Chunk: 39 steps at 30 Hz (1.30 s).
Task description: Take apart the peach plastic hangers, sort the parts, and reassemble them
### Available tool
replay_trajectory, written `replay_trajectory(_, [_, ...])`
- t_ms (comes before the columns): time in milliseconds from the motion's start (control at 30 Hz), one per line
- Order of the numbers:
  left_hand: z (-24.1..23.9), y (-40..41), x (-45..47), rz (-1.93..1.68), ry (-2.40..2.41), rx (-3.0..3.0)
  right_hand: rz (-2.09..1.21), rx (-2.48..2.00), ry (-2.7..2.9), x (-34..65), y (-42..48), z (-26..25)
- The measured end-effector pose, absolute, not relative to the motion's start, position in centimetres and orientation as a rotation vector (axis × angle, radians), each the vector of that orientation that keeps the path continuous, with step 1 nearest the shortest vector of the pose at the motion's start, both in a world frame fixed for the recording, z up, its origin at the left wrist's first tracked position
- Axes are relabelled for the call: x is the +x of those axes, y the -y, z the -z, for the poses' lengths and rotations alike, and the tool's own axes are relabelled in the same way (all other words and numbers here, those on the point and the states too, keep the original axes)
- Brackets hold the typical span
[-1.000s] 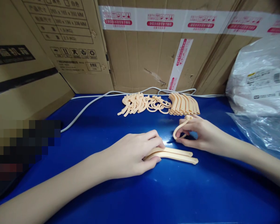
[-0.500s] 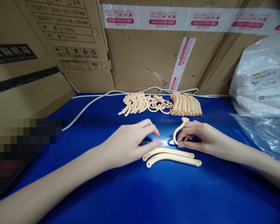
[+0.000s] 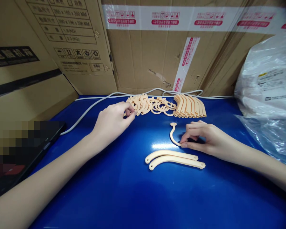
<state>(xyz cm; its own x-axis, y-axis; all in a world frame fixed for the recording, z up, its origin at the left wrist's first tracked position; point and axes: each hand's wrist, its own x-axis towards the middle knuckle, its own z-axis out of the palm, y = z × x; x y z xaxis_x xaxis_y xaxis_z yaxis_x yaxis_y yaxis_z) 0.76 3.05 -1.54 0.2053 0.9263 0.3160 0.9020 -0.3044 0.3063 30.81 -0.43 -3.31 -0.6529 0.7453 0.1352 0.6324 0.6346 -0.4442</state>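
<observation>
My right hand [image 3: 200,138] pinches the lower end of a beige plastic hook [image 3: 173,135] between thumb and fingertips. The hook curves out to the left, with a small flat tab at its top. My left hand [image 3: 115,122] is at the left end of a heap of flat, wavy beige pieces [image 3: 143,105], thumb and fingers closed together; whatever is between them is hidden. In front of my right hand two long curved beige arms [image 3: 171,154] lie side by side, with holes at their ends.
Beige C-shaped hooks [image 3: 158,106] and a row of long curved arms [image 3: 190,106] lie beside the heap. Behind them runs a white cable [image 3: 114,94] along cardboard boxes [image 3: 143,60]. Clear plastic wrapping [image 3: 267,86] is at the right, a black object [image 3: 38,156] at the left.
My left hand has moved up and left, from near the long arms to the heap. In my right hand, the hook has swung left and lower.
</observation>
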Motion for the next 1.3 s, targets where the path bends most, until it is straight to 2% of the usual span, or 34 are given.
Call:
replay_trajectory(200, [1.6,-3.6,2.0,-0.647,-1.867,2.434,-0.393,-1.079,2.590,30.9,0.6,3.3])
replay_trajectory(600, [0.8,-7.6,4.9,-0.171,-2.025,2.463,-0.215,-1.009,2.609,30.9,0.8,3.6])
replay_trajectory(1300, [0.3,-11.0,3.8,-0.326,-1.849,2.055,-0.241,-1.006,2.594,30.9,0.7,3.7])
